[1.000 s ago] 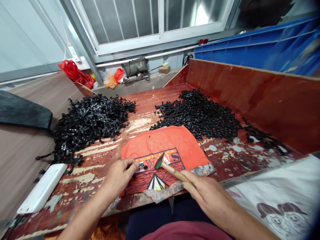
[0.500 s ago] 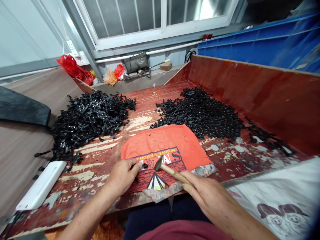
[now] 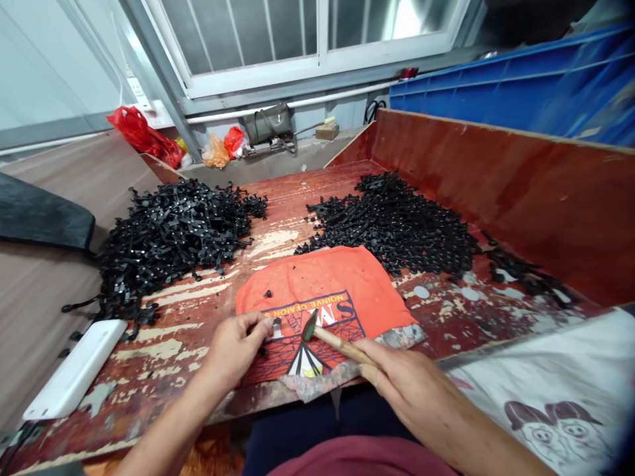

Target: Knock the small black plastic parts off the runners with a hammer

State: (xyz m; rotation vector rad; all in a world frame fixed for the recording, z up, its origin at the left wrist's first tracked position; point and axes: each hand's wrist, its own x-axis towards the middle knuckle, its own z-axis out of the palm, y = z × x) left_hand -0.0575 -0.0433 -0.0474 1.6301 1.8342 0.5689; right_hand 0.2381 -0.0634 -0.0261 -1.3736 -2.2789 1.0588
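Note:
My right hand (image 3: 397, 370) is wrapped round the wooden handle of a small hammer (image 3: 342, 345). Its dark metal head hovers over or rests on an orange printed cloth (image 3: 327, 271); I cannot tell which. My left hand (image 3: 238, 347) lies at the cloth's left side, thumb and fingers pinched on a small black part (image 3: 276, 324), mostly covered by the fingers. A second dark bit (image 3: 262, 352) shows under that hand. Farther up the cloth lies a loose black piece (image 3: 268, 293).
Heaps of small black parts stand on the worn red table, one at left (image 3: 178, 225) and one at right (image 3: 397, 225). A white oblong device (image 3: 74, 370) lies front left. A red board (image 3: 496, 172) and a blue crate (image 3: 496, 86) border the right.
A loose black piece now lies on the cloth above my left hand, where none lay before. My left hand has shifted slightly left; the hammer stays nearly where it was.

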